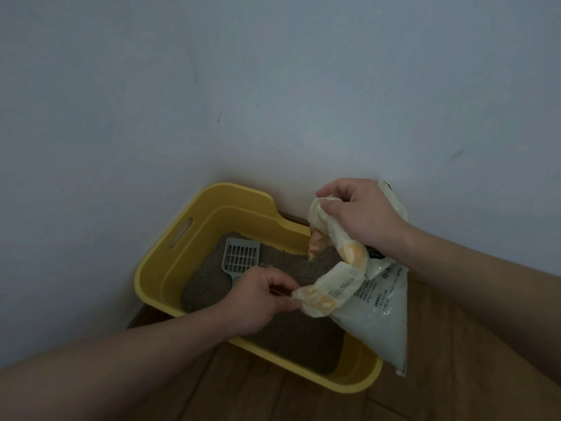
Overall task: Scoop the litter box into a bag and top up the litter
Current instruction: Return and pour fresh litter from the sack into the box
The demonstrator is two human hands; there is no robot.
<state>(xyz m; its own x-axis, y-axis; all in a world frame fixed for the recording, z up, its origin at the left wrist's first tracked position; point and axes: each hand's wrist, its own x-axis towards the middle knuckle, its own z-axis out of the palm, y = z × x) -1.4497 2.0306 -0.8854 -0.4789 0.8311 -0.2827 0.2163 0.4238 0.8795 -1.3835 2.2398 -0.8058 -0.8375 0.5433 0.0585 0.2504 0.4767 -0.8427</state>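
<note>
A yellow litter box sits on the floor in a wall corner, holding grey-brown litter. A grey slotted scoop lies in the litter at the far left side of the box. A white and orange litter bag hangs over the box's right rim. My right hand grips the bag's upper edge near the wall. My left hand pinches the lower edge of the bag's opening above the litter. The two hands hold the mouth of the bag apart.
Pale walls meet in a corner directly behind the box. A wooden plank floor runs under and to the right of the box. A narrow strip of floor shows between the box's left side and the wall.
</note>
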